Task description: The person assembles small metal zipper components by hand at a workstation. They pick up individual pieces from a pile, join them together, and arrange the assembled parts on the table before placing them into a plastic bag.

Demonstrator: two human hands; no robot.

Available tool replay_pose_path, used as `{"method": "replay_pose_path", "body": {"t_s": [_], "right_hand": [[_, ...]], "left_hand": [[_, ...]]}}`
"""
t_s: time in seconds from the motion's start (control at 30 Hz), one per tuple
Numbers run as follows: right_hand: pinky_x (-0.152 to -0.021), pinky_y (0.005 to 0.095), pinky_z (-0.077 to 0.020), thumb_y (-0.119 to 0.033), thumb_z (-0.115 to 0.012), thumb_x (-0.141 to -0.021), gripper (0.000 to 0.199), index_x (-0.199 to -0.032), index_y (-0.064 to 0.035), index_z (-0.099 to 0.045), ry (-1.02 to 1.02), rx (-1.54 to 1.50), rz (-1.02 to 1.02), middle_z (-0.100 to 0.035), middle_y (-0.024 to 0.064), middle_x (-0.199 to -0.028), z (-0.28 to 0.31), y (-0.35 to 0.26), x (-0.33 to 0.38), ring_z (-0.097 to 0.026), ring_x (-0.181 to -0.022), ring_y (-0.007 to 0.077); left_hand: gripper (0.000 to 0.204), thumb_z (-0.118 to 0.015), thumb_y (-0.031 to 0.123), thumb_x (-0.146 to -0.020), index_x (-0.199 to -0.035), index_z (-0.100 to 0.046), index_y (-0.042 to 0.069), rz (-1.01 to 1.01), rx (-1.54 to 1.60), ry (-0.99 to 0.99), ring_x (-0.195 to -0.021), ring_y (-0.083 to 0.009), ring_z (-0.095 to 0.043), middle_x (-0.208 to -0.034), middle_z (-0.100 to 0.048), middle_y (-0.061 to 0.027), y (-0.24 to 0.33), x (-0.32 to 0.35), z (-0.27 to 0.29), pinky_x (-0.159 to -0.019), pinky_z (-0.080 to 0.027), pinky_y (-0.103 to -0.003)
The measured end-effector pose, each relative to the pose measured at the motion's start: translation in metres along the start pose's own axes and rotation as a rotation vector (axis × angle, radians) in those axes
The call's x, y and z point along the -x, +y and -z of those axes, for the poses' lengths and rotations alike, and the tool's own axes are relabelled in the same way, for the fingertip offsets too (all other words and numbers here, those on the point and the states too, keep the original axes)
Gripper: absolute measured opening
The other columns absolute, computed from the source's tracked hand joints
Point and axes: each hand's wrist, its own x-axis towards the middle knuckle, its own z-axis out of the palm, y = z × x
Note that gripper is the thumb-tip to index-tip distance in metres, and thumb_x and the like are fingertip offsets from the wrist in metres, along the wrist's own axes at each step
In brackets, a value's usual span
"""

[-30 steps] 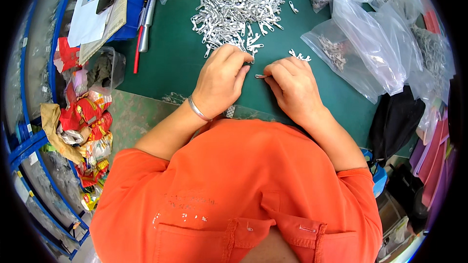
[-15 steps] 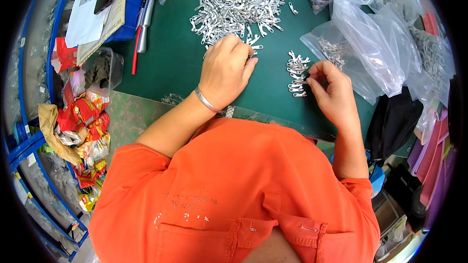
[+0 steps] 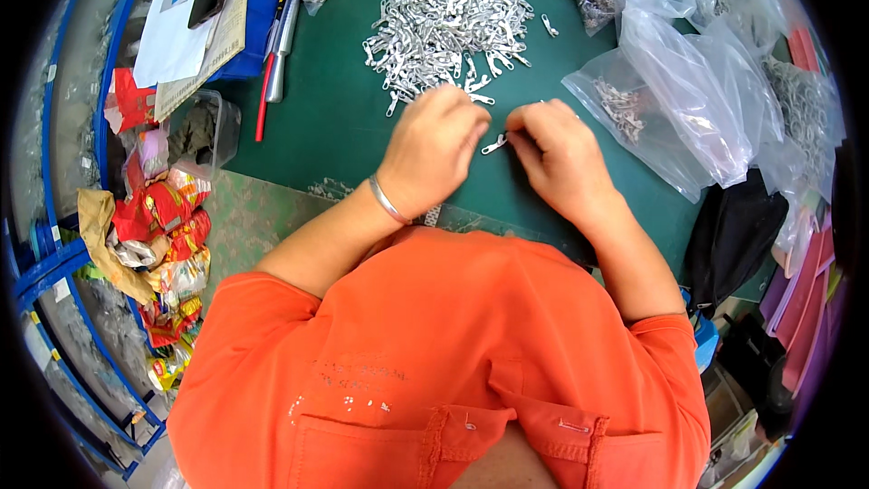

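Observation:
A heap of small silver zipper pulls [image 3: 453, 14] lies on the green tabletop [image 3: 344, 54]. At the heap's near edge is my left hand [image 3: 430, 152], fingers curled together; whatever they hold, if anything, is hidden. To its right, my right hand [image 3: 563, 161] is closed in a pinch, with one silver zipper pull [image 3: 493, 144] sticking out at its fingertips toward my left hand. The spot where a short row of pulls lay earlier is covered by my right hand. One loose pull [image 3: 549, 25] lies apart, right of the heap.
Clear plastic bags [image 3: 679, 81] with metal parts cover the table's right side. A black pouch [image 3: 738, 226] hangs at the right edge. At the left are a red pen [image 3: 263, 100], papers [image 3: 172, 36], and a clear bin [image 3: 222, 131] beside colourful wrappers [image 3: 163, 208].
My right hand has moved left from beside the row of pulls, closer to my left hand, and a pull now shows at its fingertips. The left hand stays near the heap's edge.

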Motion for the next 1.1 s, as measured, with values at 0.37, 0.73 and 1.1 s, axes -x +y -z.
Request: {"method": "replay_pose_path", "body": {"t_s": [0.37,0.73,1.1], "right_hand": [[-0.070,0.0409,-0.0453,-0.001,-0.072,-0.077,0.021,-0.092,-0.0077,-0.059,-0.012,0.080,0.097,-0.062,0.0079,-0.085,-0.007,-0.007,0.001,-0.059,-0.080,0.0304],[-0.066,0.0254,-0.0506,0.004,-0.067,-0.085,0.027,-0.110,-0.0013,-0.058,-0.027,-0.445,-0.457,-0.064,0.0055,-0.087,0.020,-0.012,0.016,-0.062,-0.075,0.0107],[-0.070,0.0229,-0.0528,0.005,-0.065,-0.085,0.028,-0.112,0.0012,-0.056,-0.046,-0.677,-0.651,-0.064,0.0051,-0.091,0.012,-0.008,0.017,-0.062,-0.079,0.0097]], "left_hand": [[0.015,-0.075,0.001,-0.076,-0.087,-0.065,0.004,-0.016,-0.135,0.003,-0.086,-0.0294,-0.057,-0.091,-0.057,-0.0096,-0.016,-0.019,-0.002,-0.077,-0.047,-0.038],[0.014,-0.072,-0.001,-0.082,-0.095,-0.068,0.002,0.029,0.200,-0.110,-0.074,-0.0242,-0.064,-0.086,-0.064,-0.0103,0.010,-0.005,0.008,-0.065,-0.051,-0.032],[0.010,-0.072,0.006,-0.088,-0.096,-0.071,0.000,0.280,0.372,-0.266,-0.066,-0.0090,-0.059,-0.080,-0.064,-0.0034,0.018,-0.002,0.004,-0.059,-0.049,-0.025]]}}
